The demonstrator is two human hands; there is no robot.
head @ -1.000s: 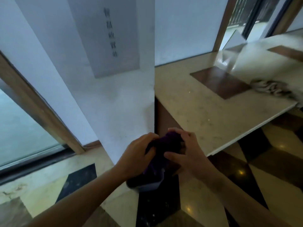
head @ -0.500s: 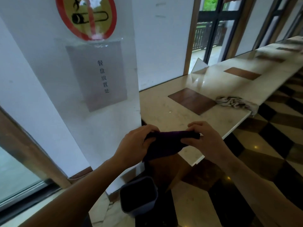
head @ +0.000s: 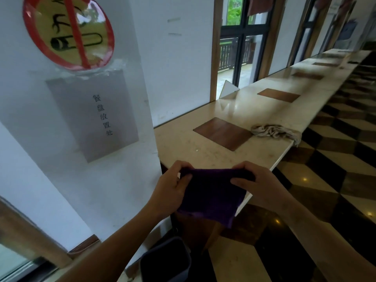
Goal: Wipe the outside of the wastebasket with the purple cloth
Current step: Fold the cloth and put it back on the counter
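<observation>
A purple cloth [head: 211, 194] hangs spread between my two hands at the near end of the counter. My left hand [head: 169, 188] pinches its upper left corner and my right hand [head: 256, 185] pinches its upper right corner. The cloth's lower edge dangles free. Below it, on the floor against the white pillar, stands a dark grey wastebasket [head: 165, 261], open at the top, with my left forearm crossing beside it. Neither hand touches the wastebasket.
A long marble counter [head: 203, 145] with brown inlaid squares runs away to the right, and a crumpled grey rag [head: 272, 131] lies near its edge. The white pillar [head: 91, 139] carries a no-smoking sign and a notice. Checkered glossy floor lies to the right.
My view has tilted upward from the floor to the counter. My hands have drawn apart, opening the bunched cloth into a flat sheet held above the wastebasket.
</observation>
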